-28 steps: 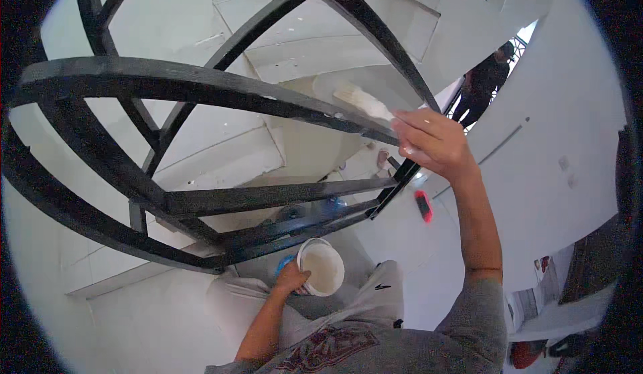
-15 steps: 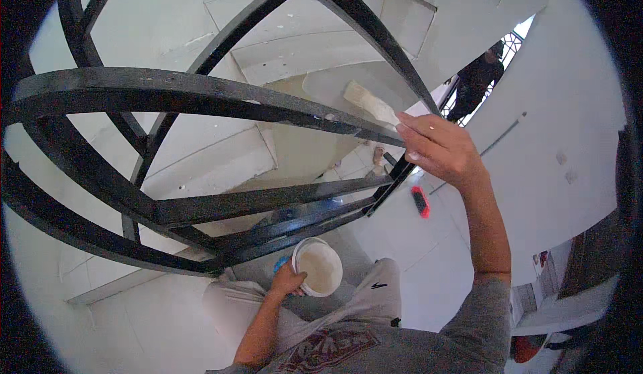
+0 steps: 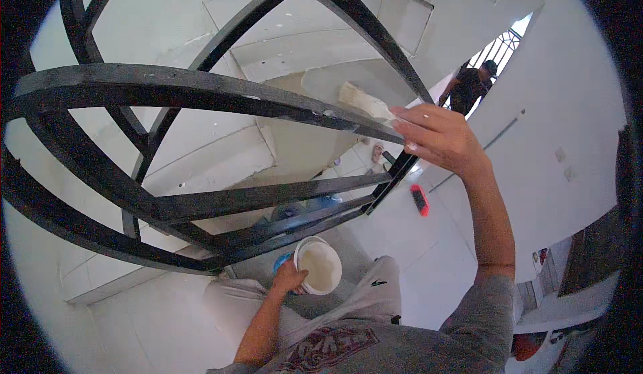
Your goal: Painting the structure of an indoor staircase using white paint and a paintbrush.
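My right hand (image 3: 439,135) is closed on a paintbrush (image 3: 365,101) whose broad end is coated pale cream. The hand is beside the upper bar of a black metal railing (image 3: 181,87), and the brush extends left along the far side of that bar. Whether its bristles touch the metal I cannot tell. Low in front of me, my left hand (image 3: 289,277) grips the rim of a white bucket (image 3: 337,280), thumb over the edge. Pale, cream-coloured paint (image 3: 318,270) lies inside it. A bit of blue shows behind the left fingers.
Curved white steps (image 3: 301,54) rise beyond the railing. A red brush with black bristles (image 3: 420,200) lies on the pale tiled floor (image 3: 429,260) at the right. Farther off, another person in dark clothes (image 3: 469,87) is by a barred opening. A white wall (image 3: 556,119) curves along the right.
My right hand and the paintbrush have shifted slightly left. The distant person has changed posture and position. My left hand and the bucket stay almost where they were.
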`<move>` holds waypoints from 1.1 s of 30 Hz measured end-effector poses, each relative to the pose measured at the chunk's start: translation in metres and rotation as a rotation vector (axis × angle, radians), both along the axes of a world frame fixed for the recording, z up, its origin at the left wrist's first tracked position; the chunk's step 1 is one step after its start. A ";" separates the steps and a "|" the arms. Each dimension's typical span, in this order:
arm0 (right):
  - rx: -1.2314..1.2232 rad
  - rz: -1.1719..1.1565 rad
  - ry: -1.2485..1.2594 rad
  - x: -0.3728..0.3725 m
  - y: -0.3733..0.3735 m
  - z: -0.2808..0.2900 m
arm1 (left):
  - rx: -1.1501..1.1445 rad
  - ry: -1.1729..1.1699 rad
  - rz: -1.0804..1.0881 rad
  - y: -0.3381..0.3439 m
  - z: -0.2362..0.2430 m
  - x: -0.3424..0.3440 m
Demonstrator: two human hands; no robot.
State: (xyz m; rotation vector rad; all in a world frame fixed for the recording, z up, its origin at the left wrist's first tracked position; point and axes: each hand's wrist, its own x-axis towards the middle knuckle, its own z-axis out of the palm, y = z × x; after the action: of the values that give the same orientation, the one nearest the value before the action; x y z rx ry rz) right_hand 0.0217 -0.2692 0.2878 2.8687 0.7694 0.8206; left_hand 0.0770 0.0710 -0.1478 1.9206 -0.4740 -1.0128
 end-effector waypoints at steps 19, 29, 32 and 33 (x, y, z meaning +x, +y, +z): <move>0.103 0.076 -0.102 -0.005 0.002 0.023 | -0.040 0.081 -0.026 -0.002 0.020 -0.007; 0.008 0.275 -0.127 0.037 0.039 0.029 | 0.053 -0.005 -0.005 0.001 0.010 -0.006; -0.023 0.194 -0.071 0.040 0.024 0.024 | -0.021 -0.028 -0.039 0.004 0.013 -0.004; -0.043 0.136 -0.021 0.037 0.015 0.021 | 0.037 -0.037 -0.048 0.002 0.019 -0.004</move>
State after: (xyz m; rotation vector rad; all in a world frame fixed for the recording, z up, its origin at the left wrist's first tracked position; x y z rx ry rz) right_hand 0.0587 -0.2545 0.3090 2.7911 0.9757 0.8362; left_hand 0.0731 0.0732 -0.1291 1.9721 -0.5282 -1.0252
